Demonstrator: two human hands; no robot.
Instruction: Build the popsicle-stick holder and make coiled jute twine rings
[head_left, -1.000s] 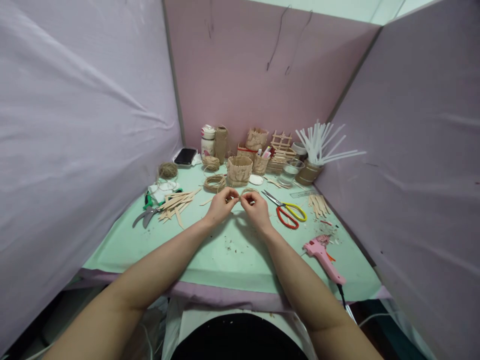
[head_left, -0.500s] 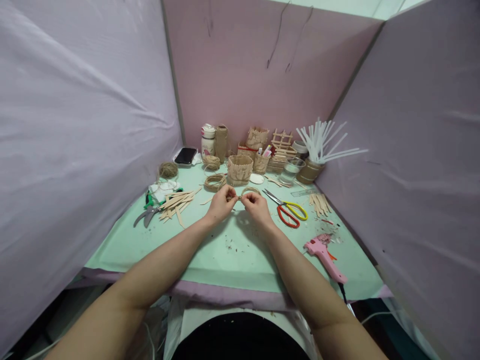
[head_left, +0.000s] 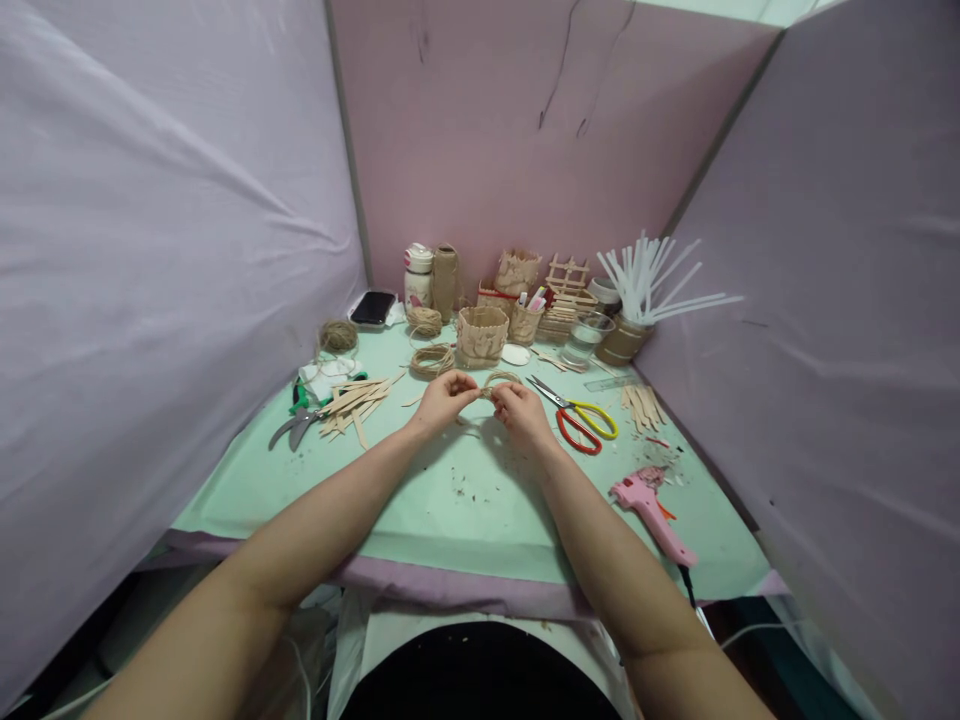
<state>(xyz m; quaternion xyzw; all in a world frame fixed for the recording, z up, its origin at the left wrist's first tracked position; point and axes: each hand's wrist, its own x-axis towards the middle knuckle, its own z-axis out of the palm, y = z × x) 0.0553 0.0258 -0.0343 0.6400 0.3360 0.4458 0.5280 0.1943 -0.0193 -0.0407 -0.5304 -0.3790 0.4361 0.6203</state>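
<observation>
Both of my hands meet over the middle of the green tabletop (head_left: 465, 515). My left hand (head_left: 446, 400) is closed, its fingertips pinching a thin piece of twine (head_left: 485, 391). Close beside it on the right, my right hand (head_left: 519, 410) pinches the same twine. A loop of twine (head_left: 504, 377) shows just behind the fingers. Beyond my hands stands a small woven-looking basket (head_left: 481, 337), with a coil of twine (head_left: 432, 361) to its left and a white disc (head_left: 515, 355) to its right.
Right: scissors (head_left: 577, 428), pink glue gun (head_left: 654, 515), wooden pieces (head_left: 642, 407), clear cup (head_left: 586, 338), white sticks in a pot (head_left: 622, 342). Left: wooden sticks (head_left: 358, 402), pruning shears (head_left: 298, 428), twine ball (head_left: 338, 336), phone (head_left: 373, 309). Back: white bottle (head_left: 418, 277).
My hands have shifted slightly, the right one turning so its fingers curl more over the twine. The whole view has moved a little.
</observation>
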